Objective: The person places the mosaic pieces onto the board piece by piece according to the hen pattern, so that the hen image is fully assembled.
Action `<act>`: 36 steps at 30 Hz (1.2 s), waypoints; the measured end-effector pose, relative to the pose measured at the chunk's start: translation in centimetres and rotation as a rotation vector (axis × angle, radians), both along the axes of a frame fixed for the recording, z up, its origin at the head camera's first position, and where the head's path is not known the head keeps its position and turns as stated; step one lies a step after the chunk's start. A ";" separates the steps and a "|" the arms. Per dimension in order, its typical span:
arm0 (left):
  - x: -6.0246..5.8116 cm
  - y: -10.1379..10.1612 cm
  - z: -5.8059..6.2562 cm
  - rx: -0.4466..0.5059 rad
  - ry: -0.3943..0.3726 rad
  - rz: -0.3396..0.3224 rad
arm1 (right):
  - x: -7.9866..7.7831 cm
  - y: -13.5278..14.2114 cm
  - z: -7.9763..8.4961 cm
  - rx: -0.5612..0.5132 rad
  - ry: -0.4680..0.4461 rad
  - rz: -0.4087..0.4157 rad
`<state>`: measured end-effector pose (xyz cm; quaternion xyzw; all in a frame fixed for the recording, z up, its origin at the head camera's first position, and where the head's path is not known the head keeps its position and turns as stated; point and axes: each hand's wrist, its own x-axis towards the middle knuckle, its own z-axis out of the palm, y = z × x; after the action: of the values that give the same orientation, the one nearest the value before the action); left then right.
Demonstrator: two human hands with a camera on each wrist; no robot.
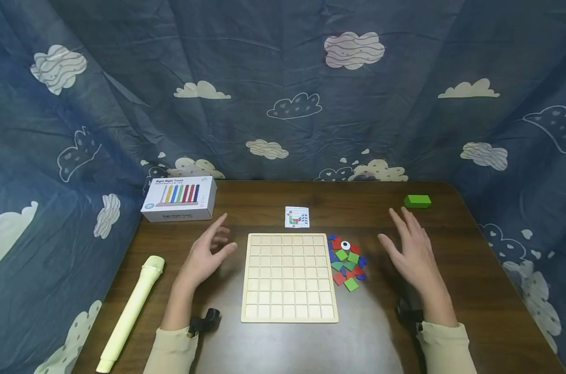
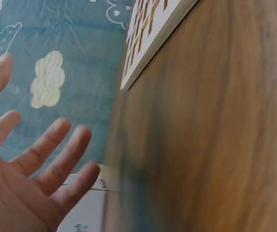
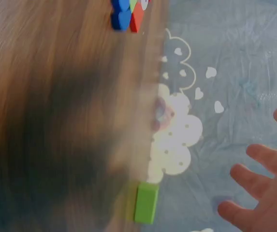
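Note:
A pale wooden grid board (image 1: pixel 289 278) with square cells lies flat on the table. Right beside it is a loose pile of colored shape pieces (image 1: pixel 350 258) in red, green and blue, with one round white piece bearing a dark dot. Behind the board sits a small printed pattern card (image 1: pixel 297 217). My left hand (image 1: pixel 207 254) hovers left of the board, its fingers spread and holding nothing. To the right of the pieces, my right hand (image 1: pixel 411 249) is held up with fingers extended and nothing in it. The left wrist view shows the left palm (image 2: pixel 27 188) bare.
A white box (image 1: pixel 180 199) with a bead-rack picture stands at the back left. A cream-colored stick (image 1: pixel 131 314) lies along the left side. At the back right rests a green block (image 1: pixel 417 201). A blue cloud-patterned curtain (image 1: pixel 283 78) hangs behind the brown table (image 1: pixel 474 291).

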<state>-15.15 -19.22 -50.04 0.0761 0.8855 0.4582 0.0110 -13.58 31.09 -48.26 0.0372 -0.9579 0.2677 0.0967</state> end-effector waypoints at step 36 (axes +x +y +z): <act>-0.7 3.4 -4.0 0.089 -0.454 -0.008 | -4.6 -7.5 -5.2 0.112 -0.362 0.070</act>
<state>-15.83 -15.80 -54.00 -0.0250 0.8388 0.5022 0.2086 -18.20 23.57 -53.50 0.0270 -0.9712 0.2193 -0.0890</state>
